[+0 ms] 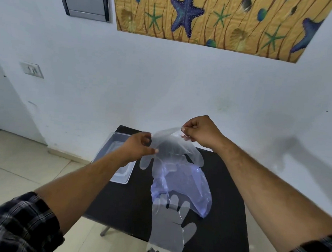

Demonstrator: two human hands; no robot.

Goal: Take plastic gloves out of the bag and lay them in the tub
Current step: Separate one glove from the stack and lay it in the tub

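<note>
Above the black table (224, 201), a clear plastic glove (176, 151) is hanging in the air, its fingers pointing downward. The left hand (139, 146) is pinching the glove's edge on one side and the right hand (199, 131) is pinching its cuff on the other, higher side, so both hands are closed on the same glove and are standing a little apart. Just below the glove, a crumpled bluish plastic bag (188, 185) is lying on the table. A second glove (171, 224) is lying flat near the table's front edge, its fingers touching the bag. At the table's left side, a clear tub (117, 141) is sitting, partly hidden behind the left forearm. Checked sleeves are covering both upper arms. On the pale wall behind, a starfish picture (216, 17) is hanging.
</note>
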